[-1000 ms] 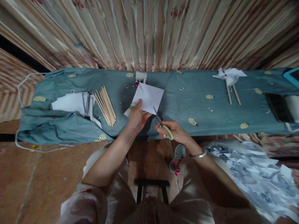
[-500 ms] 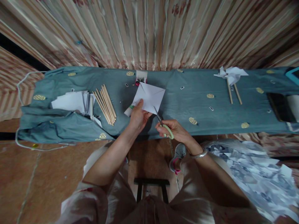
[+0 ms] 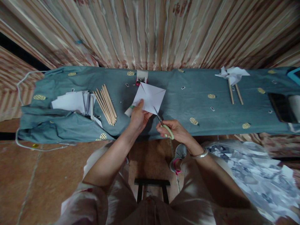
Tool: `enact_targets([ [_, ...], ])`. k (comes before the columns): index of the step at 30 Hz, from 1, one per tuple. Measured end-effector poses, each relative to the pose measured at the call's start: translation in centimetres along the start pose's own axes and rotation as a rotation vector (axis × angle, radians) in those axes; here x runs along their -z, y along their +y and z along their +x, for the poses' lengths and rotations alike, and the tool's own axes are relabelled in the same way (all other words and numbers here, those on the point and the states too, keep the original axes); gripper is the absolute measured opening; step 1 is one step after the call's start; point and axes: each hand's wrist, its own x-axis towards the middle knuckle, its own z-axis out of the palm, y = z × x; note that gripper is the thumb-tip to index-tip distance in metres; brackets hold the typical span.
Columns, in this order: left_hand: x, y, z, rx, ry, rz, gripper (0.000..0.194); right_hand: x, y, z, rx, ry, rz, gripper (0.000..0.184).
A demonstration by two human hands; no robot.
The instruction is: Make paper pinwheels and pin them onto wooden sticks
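Observation:
My left hand pinches a square sheet of white paper by its lower left side, thumb on top and fingers beneath. Slits run inward from some of the paper's corners. In my right hand is a pair of scissors with pale green handles. Its blades lie at the paper's bottom corner, over the sheet. Just behind the paper, partly covered by it, sits a small open box with shiny metal bits inside. A whitish tube-like thing with a green band shows beside my left hand.
Several wooden sticks lie left of my hands, beside a stack of white paper. White paper pinwheels on sticks rest at the right, near a dark phone-like object. A bag of paper scraps stands below the table's right side.
Almost nothing differs. Both hands, the paper and the scissors keep their places, and the view has shifted very slightly.

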Motion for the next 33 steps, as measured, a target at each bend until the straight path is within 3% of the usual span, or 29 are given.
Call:
enact_targets([
  [33,0.09,-0.30,-0.13,-0.017,-0.028,0.010,0.014,0.11,0.86,0.40,-0.044,0.023,-0.005,0.040],
])
